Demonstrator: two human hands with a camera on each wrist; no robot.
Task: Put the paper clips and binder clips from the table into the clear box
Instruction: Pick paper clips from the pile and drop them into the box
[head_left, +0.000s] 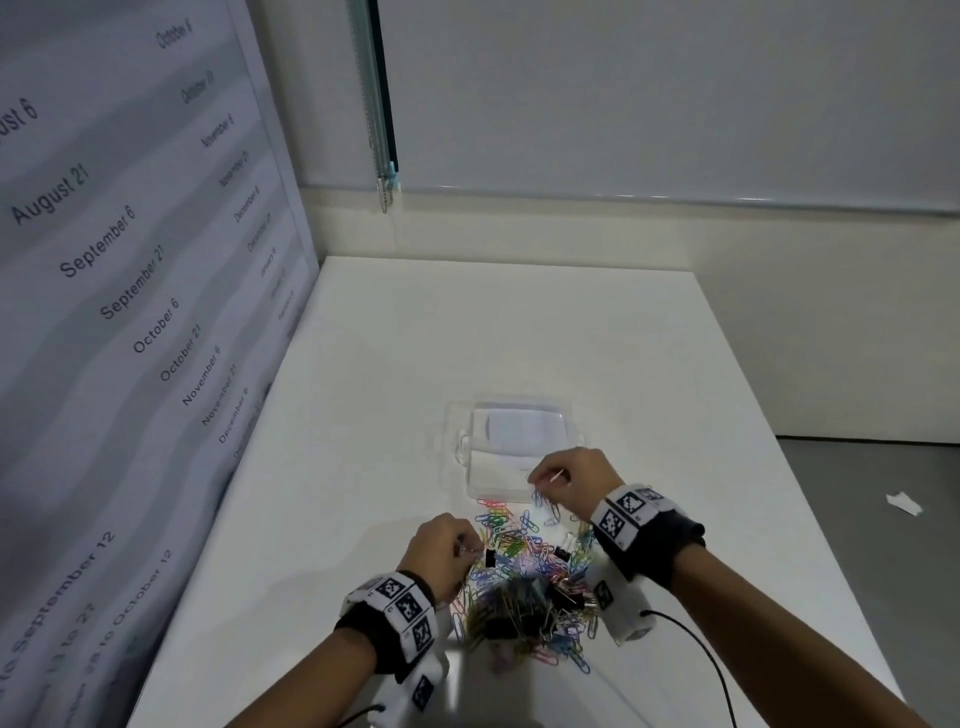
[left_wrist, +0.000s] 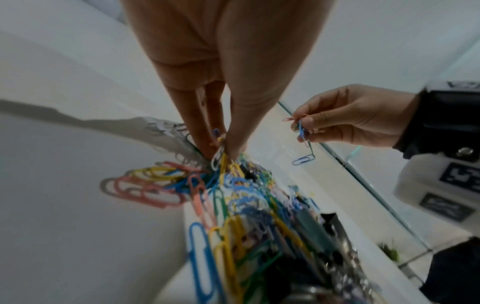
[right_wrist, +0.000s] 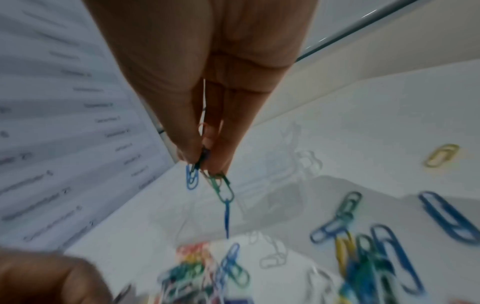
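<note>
A heap of coloured paper clips (head_left: 524, 561) mixed with black binder clips (head_left: 563, 597) lies on the white table (head_left: 363, 415), just in front of the clear box (head_left: 511, 441). My left hand (head_left: 447, 545) reaches into the heap's left side and pinches several clips (left_wrist: 221, 152) between thumb and fingers. My right hand (head_left: 566, 480) hovers at the box's near edge, pinching a few linked paper clips (right_wrist: 221, 185) that dangle from its fingertips (left_wrist: 302, 127). The box holds a white paper insert; I see no clips inside it.
A printed board with dates (head_left: 130, 260) stands along the table's left side. A scrap of white paper (head_left: 904, 504) lies on the floor to the right. Cables (head_left: 696, 639) run from both wrist devices. Bare tabletop stretches beyond the box.
</note>
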